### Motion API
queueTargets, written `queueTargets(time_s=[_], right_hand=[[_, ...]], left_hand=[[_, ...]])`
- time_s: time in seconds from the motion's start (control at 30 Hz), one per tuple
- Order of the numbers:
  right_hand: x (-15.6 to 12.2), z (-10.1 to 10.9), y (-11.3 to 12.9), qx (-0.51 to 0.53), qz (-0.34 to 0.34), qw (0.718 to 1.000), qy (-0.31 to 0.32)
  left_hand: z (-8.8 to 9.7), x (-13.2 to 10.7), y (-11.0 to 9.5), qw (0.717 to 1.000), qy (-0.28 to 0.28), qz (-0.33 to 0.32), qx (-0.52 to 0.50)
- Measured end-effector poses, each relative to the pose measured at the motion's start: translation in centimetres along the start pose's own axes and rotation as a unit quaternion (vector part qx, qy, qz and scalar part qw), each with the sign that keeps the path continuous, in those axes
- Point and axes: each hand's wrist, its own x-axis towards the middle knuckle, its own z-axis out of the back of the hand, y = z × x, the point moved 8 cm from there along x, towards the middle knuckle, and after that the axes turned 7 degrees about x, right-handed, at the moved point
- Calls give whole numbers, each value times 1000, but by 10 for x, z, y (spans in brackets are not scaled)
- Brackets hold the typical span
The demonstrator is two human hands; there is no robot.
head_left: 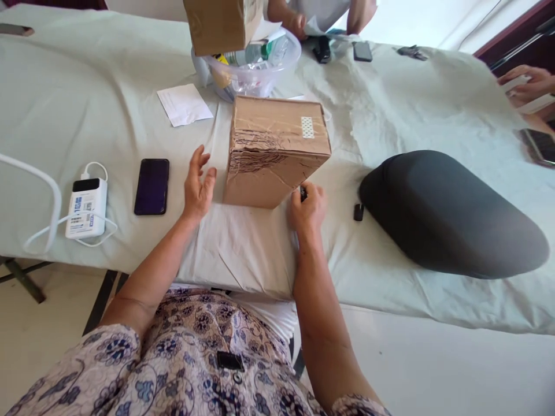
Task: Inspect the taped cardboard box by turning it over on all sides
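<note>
A brown cardboard box (277,130) stands in front of me on the cloth-covered table, with dark scribbled lines and a small white patterned label on it. To its left, my left hand (199,188) is raised with the fingers apart, holding nothing and not touching the box. My right hand (309,205) is closed by the box's lower right corner. A small black object (303,193) shows between its fingers, mostly hidden, so its kind is unclear. A short black cap-like piece (358,212) lies to the right of that hand.
A dark padded seat-shaped object (451,214) lies right. Left are a phone (151,186), a white power bank (87,208) with cable and a paper (184,104). Behind stand a plastic basin (277,78) with bottles and another carton (221,26). Other people's hands show at the far side and right.
</note>
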Motion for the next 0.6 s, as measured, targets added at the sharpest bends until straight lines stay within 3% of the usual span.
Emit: queueTargets(time_s=[0.17, 0.33, 0.47, 0.6], right_hand=[[-8, -12, -5, -62, -3, 997, 44], [-9, -13, -3, -62, -3, 997, 48], [-7, -14, -4, -11, 17, 999, 28], [-4, -14, -7, 39, 30, 999, 18]], left_hand=[[68, 1, 5, 975, -55, 70, 205], [123, -14, 8, 888, -44, 161, 429], [144, -29, 17, 836, -52, 252, 485], [151, -32, 25, 846, -95, 257, 458]])
